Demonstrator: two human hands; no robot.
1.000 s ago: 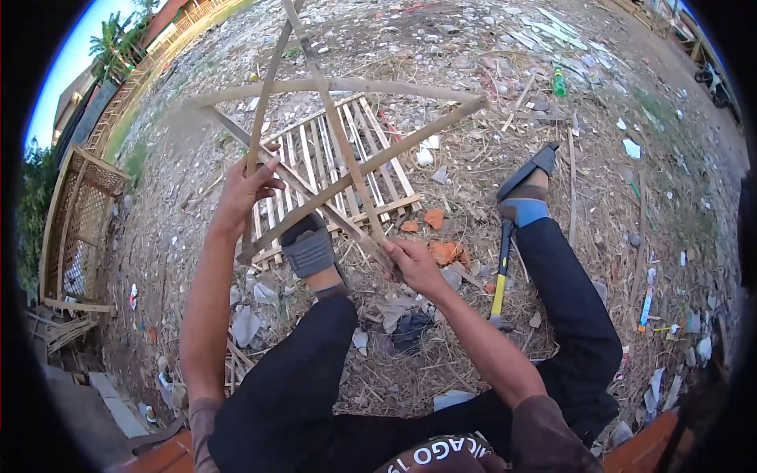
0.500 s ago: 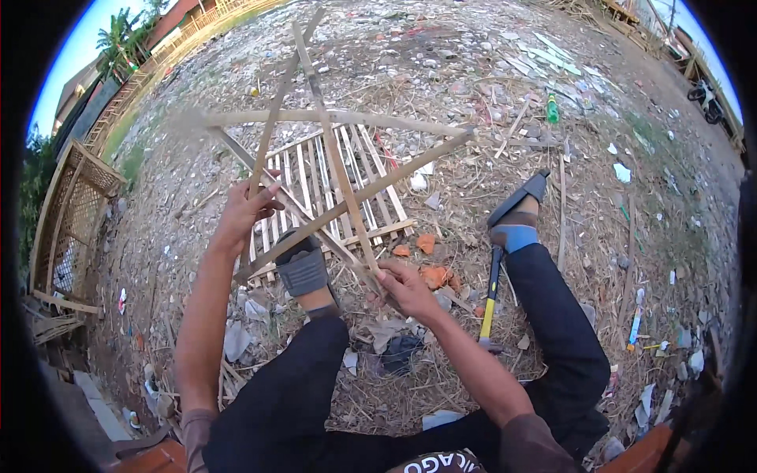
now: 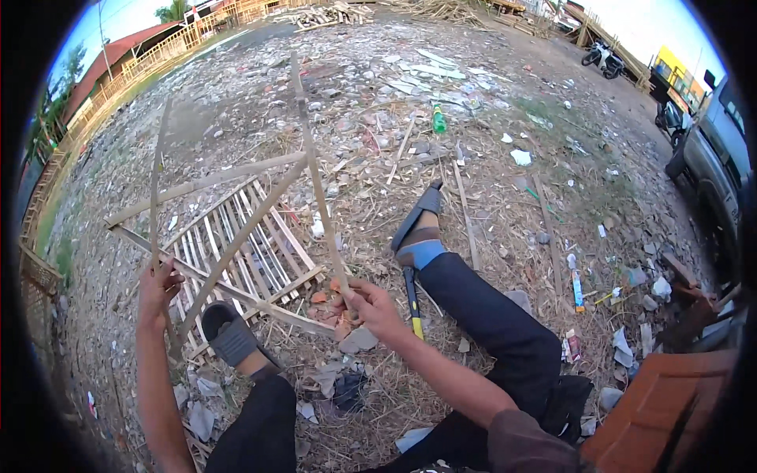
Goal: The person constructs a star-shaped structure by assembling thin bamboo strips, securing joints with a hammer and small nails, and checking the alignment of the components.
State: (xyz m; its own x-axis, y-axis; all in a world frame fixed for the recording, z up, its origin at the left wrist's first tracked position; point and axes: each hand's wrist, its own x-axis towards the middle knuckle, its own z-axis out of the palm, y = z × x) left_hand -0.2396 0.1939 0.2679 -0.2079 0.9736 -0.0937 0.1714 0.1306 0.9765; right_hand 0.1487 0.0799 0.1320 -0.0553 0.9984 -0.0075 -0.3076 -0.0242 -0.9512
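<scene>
My left hand (image 3: 158,292) is closed on a long wooden strip (image 3: 160,177) that stands up on the left. My right hand (image 3: 367,306) grips a second strip (image 3: 314,158) near its lower end. Between my hands, further thin strips form a triangular wooden frame (image 3: 236,169), which seems joined to the held ones; the joints are too small to make out. Below and beyond it a slatted wooden panel (image 3: 292,244) lies on the ground. My left foot in a grey sandal (image 3: 229,335) is beside the frame's near side.
A hammer with a yellow and black handle (image 3: 413,303) lies by my right foot (image 3: 422,225). A green bottle (image 3: 438,120) lies farther off among rubble and litter. At the right are a brown panel (image 3: 654,418) and a parked vehicle (image 3: 721,150); a woven frame (image 3: 39,272) stands left.
The two held strips crossed each other at the top; now they stand apart, nearly side by side. My hands have moved farther apart, and the head view has turned rightward.
</scene>
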